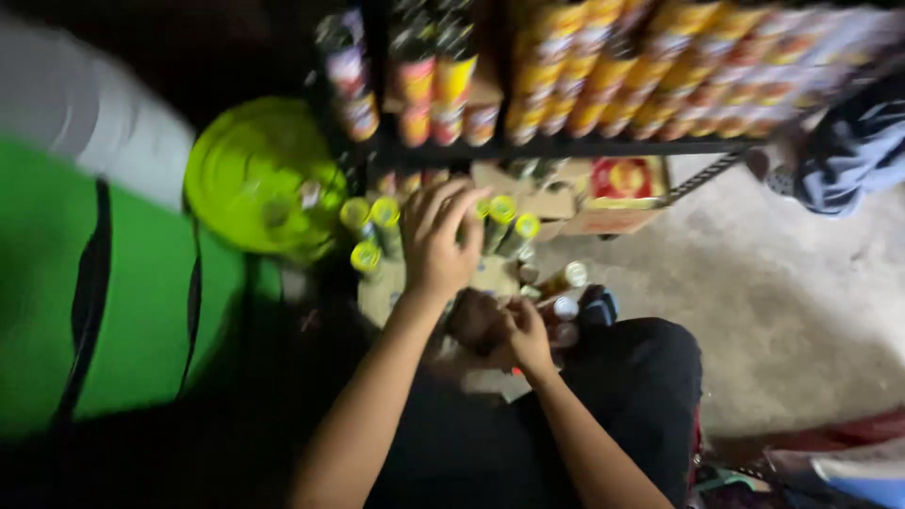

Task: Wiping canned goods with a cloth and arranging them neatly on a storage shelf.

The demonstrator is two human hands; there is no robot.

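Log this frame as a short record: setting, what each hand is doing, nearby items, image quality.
setting: floor in front of a dark shelf rack stocked with yellow and red packaged goods
left hand: spread, palm down, over a cluster of yellow-capped bottles; grip cannot be told
right hand: lower, beside small white-capped bottles; what it holds is unclear
nearby: yellow-green round lid, cardboard box under the rack, green bag at left
image quality: motion-blurred, dim
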